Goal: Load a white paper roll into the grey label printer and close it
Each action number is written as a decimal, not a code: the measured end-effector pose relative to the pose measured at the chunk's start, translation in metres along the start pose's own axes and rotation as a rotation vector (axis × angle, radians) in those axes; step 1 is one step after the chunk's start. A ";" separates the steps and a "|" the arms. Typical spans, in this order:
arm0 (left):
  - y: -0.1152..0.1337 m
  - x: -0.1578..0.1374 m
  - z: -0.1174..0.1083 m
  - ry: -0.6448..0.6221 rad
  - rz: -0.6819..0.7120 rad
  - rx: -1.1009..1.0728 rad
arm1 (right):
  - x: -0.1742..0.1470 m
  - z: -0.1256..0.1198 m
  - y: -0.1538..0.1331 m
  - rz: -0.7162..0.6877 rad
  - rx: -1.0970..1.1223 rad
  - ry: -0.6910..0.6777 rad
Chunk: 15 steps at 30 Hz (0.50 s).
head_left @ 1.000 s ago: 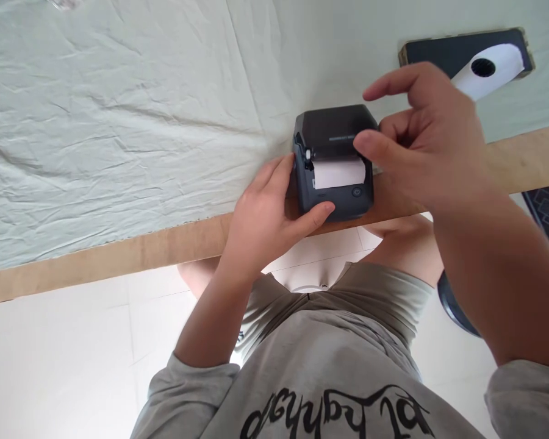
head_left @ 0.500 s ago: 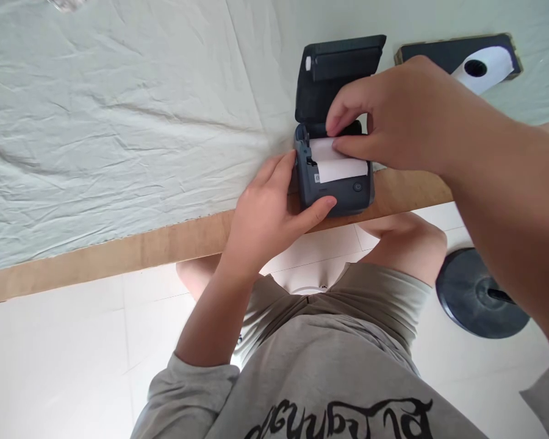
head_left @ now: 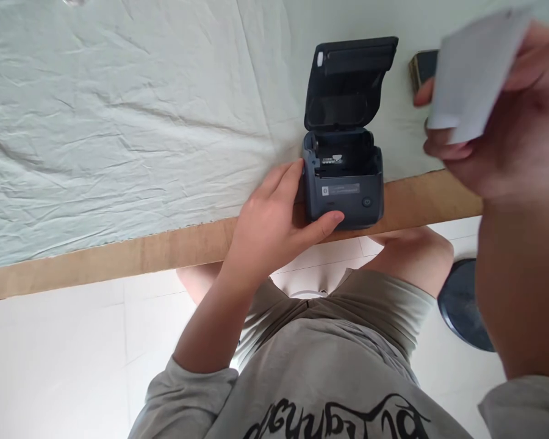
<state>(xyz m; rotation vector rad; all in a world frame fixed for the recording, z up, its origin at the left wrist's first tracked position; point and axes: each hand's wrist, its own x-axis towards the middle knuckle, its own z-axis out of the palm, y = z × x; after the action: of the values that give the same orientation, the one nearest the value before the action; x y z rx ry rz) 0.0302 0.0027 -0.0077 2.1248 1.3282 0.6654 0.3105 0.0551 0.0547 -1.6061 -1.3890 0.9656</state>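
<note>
A dark grey label printer (head_left: 344, 204) stands near the table's front edge with its lid (head_left: 348, 82) tipped up and back. Its paper bay is exposed, and a small printed label shows inside. My left hand (head_left: 274, 213) grips the printer's left side, fingers along the side and thumb across the front. To the right, raised above the table, my right hand (head_left: 507, 128) is closed round a white paper roll (head_left: 473, 73), its loose end turned toward me. Motion blurs that hand, and the paper covers part of its fingers.
A dark flat box (head_left: 423, 68) lies at the back right, mostly hidden by my right hand and the paper. Pale wrinkled cloth (head_left: 141, 134) covers the table up to its wooden edge (head_left: 165, 251). On the floor at right is a round black base (head_left: 464, 305).
My right hand has lifted the paper roll out of the printer's bay and carried it up to the right. The left hand stays on the printer.
</note>
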 end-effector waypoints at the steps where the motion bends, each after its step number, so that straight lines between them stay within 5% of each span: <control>1: 0.000 0.000 0.000 -0.001 -0.006 0.001 | -0.002 0.002 0.012 0.044 0.045 0.021; 5: 0.001 0.000 0.000 0.004 0.007 0.007 | -0.013 0.010 0.044 0.105 -0.021 0.090; 15: 0.001 0.001 -0.001 -0.001 -0.016 0.011 | -0.006 0.006 0.059 -0.113 -0.485 0.100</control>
<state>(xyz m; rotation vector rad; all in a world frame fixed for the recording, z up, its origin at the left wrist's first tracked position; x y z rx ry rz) 0.0303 0.0030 -0.0058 2.1214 1.3498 0.6519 0.3273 0.0442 -0.0014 -1.8667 -1.7105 0.4928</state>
